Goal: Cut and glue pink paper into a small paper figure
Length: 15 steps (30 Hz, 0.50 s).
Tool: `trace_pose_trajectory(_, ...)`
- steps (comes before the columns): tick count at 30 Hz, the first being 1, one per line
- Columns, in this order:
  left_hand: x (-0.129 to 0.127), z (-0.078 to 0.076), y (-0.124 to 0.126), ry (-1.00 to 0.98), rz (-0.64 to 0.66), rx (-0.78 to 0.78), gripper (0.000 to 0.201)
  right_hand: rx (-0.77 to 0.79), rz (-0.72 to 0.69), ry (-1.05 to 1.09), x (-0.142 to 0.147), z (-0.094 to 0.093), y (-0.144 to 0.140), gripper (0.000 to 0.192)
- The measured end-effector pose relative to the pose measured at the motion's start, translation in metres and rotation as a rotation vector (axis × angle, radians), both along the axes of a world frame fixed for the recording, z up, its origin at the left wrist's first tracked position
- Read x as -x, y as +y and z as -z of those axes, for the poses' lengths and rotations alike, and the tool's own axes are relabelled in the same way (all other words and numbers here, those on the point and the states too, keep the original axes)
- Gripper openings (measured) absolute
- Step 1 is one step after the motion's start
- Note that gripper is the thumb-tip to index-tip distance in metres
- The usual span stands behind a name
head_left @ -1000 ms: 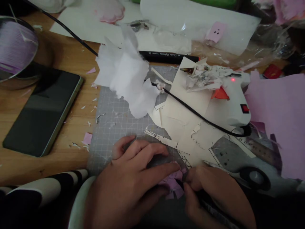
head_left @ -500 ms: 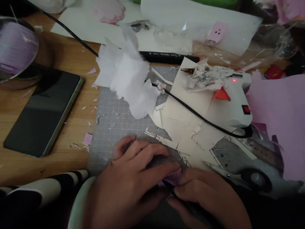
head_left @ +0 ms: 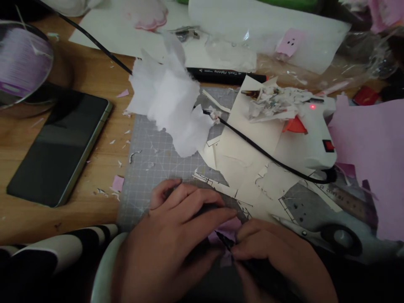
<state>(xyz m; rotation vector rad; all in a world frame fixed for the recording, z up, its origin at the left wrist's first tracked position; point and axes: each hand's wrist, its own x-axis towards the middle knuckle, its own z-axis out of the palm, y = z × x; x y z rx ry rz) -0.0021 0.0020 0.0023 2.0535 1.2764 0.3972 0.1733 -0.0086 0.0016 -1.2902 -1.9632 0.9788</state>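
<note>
At the bottom of the head view, a small purple paper piece (head_left: 231,227) lies over the grey cutting mat (head_left: 143,176), partly covered by fingers. My left hand (head_left: 173,235) is bent over it, index finger and thumb holding it from the left. A black pen (head_left: 224,240) is pinched in my right hand (head_left: 277,256), its tip on or just above the purple paper. Most of the pen's body is dark and hidden by the hand. Scissors (head_left: 318,237) with black handles lie just right of my right hand.
A white glue gun (head_left: 322,143) with a lit red light rests on cream paper scraps (head_left: 246,168). Its black cord (head_left: 261,151) crosses the mat. Crumpled white paper (head_left: 170,101), a phone (head_left: 59,147), a marker (head_left: 227,76) and purple sheet (head_left: 369,164) surround the hands.
My right hand has shifted slightly down and right, uncovering the pen's tip and more of the purple paper. The left index finger has straightened a little.
</note>
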Motion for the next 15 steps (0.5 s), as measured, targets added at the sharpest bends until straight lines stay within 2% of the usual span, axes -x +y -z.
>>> trace_pose_trajectory(9,0.0001,0.0025,0.0006,0.007,0.026,-0.035,0.031,-0.073,0.02,-0.089,0.0023,0.0008,0.0031,0.013)
trace_pose_trajectory(15,-0.0006,0.0028,-0.0004,0.005,0.004,-0.042,0.029,0.01,-0.044,-0.022,0.0014,0.0031,-0.0031,0.013)
